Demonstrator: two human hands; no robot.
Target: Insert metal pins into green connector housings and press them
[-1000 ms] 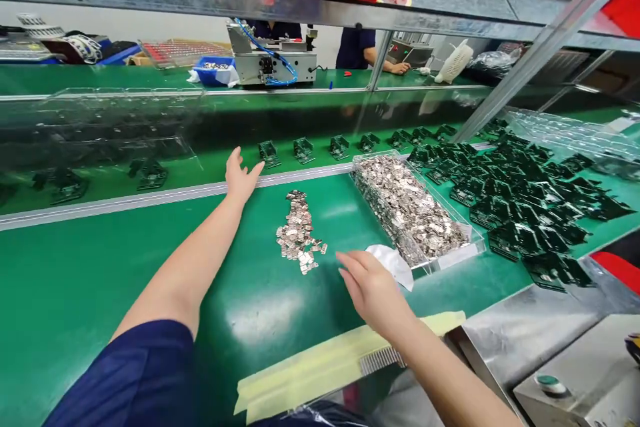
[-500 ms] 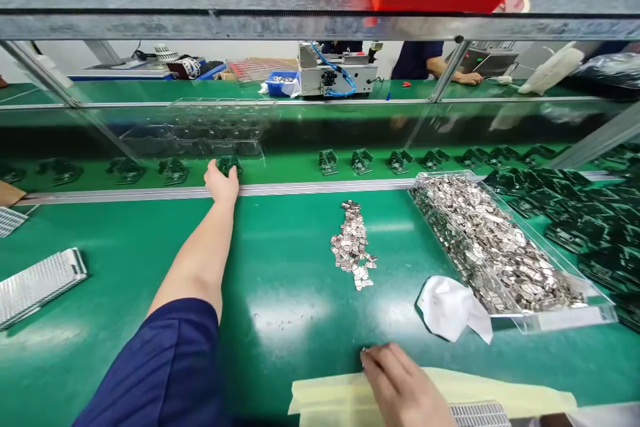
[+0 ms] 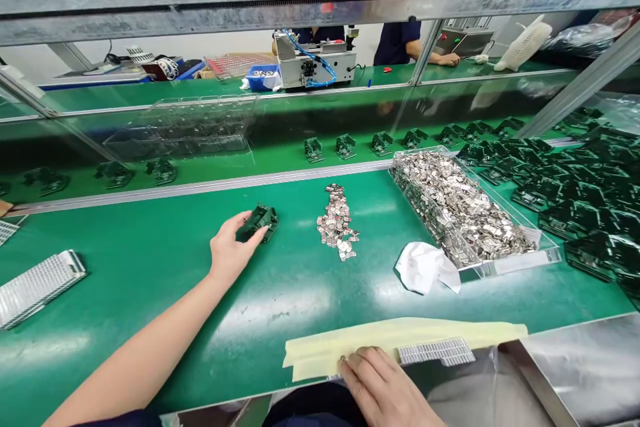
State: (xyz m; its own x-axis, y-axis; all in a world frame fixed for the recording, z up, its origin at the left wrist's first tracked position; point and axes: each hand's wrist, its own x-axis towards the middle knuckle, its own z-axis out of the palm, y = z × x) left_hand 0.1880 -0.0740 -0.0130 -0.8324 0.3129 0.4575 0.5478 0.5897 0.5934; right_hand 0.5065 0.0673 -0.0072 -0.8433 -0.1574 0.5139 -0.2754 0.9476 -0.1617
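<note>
My left hand [image 3: 234, 247] grips a dark green angular part [image 3: 261, 221] between thumb and fingers, above the green bench or touching it; I cannot tell which. To the right of it lies a loose pile of small silvery metal pieces [image 3: 336, 220]. My right hand [image 3: 375, 380] is at the bench's front edge, over a strip of pale yellow tape [image 3: 345, 343]. Its fingers are bent and pressed together, and what they hold, if anything, is too small to name. A silvery slotted strip [image 3: 436, 351] lies on the tape just right of that hand.
A clear tray [image 3: 520, 265] of metal pieces stands right, beside a white crumpled cloth [image 3: 425, 268] and heaped dark green parts [image 3: 575, 200]. Similar parts [image 3: 346, 145] line the back behind a metal rail [image 3: 280, 177]. Slotted strips [image 3: 43, 287] are stacked left. A shelf edge [image 3: 240, 13] crosses above.
My left hand has brought a green part from the back row forward and to the right, onto or over the near bench. My right hand stays by the tape. The view has shifted.
</note>
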